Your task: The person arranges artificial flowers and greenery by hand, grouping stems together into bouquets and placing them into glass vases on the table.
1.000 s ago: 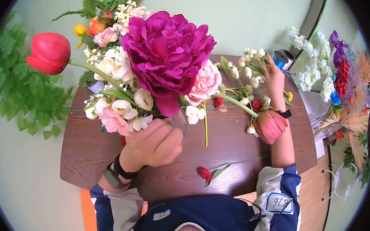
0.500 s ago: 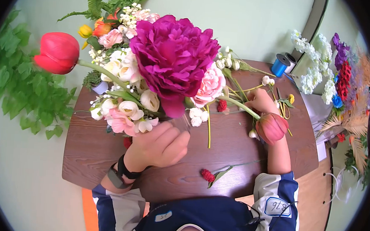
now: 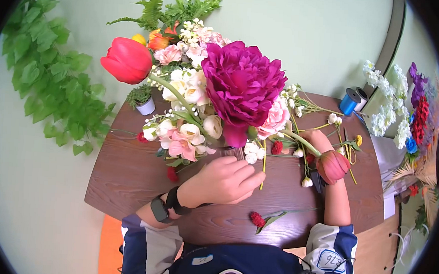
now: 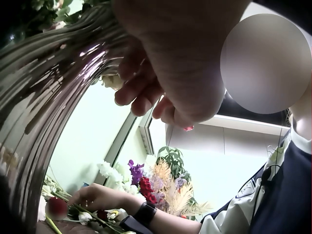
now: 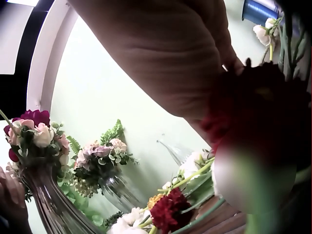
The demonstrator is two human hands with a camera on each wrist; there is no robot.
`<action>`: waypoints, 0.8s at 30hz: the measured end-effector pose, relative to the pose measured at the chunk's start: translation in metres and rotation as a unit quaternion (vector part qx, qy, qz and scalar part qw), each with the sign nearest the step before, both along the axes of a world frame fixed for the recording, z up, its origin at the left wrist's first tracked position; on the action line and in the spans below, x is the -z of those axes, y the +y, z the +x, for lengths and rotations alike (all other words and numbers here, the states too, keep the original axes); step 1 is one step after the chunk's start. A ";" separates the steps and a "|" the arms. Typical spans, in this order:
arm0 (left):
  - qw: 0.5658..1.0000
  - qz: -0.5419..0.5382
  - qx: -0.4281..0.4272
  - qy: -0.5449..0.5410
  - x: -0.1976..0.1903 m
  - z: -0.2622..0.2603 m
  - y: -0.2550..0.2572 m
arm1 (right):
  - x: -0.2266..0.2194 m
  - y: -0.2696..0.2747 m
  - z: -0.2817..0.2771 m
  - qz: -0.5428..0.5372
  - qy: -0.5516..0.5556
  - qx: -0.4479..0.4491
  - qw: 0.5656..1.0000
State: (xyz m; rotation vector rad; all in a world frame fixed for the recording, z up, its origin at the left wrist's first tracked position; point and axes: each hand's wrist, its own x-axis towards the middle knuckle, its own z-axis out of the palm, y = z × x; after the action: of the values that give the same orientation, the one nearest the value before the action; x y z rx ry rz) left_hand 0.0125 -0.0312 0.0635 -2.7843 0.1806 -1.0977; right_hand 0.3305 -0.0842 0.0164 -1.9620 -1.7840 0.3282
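The left hand (image 3: 221,182) is beside the ribbed glass vase (image 4: 53,68), its fingers loosely curled; the thumb's contact with the glass is hidden. A large magenta peony (image 3: 243,83) tops the bouquet, with pink roses and two tulips around it. The right hand (image 3: 317,140) reaches low among cut stems behind the drooping tulip (image 3: 333,167). In the left wrist view the right hand (image 4: 102,197) touches or nearly touches the stems; whether its fingers pinch one cannot be told. A dark red bloom (image 5: 258,107) looms close in the right wrist view.
Two ribbon spools, one blue (image 3: 350,101), stand at the back right. A small potted plant (image 3: 141,98) is at the back left. A red flower sprig (image 3: 257,219) lies on the wooden table (image 3: 141,177) near its front edge. More flowers hang at the right wall.
The right hand has come down from the white blossoms at the back to the stems nearer the front. The left hand has shifted slightly off the vase. The head view has moved leftward.
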 end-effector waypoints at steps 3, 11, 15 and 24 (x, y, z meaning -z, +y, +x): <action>1.000 -0.007 -0.001 0.006 0.001 0.000 -0.001 | 0.014 0.008 0.015 0.124 -0.092 -0.073 0.985; 0.999 -0.035 -0.012 0.007 0.002 0.004 0.001 | -0.025 0.001 -0.022 0.248 -0.153 -0.129 0.948; 0.988 -0.105 -0.091 0.071 0.008 0.001 -0.001 | -0.040 -0.006 -0.043 0.277 -0.169 -0.147 0.935; 0.901 -0.367 -0.061 0.222 0.013 0.003 0.004 | -0.049 -0.014 -0.050 0.280 -0.078 -0.203 0.935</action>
State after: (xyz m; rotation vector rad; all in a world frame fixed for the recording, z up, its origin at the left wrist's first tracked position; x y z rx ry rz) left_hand 0.0159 -0.0276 0.0503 -3.6126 -0.4585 -0.5377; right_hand 0.2808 -0.0985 0.0652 -1.2484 -2.0882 -0.2044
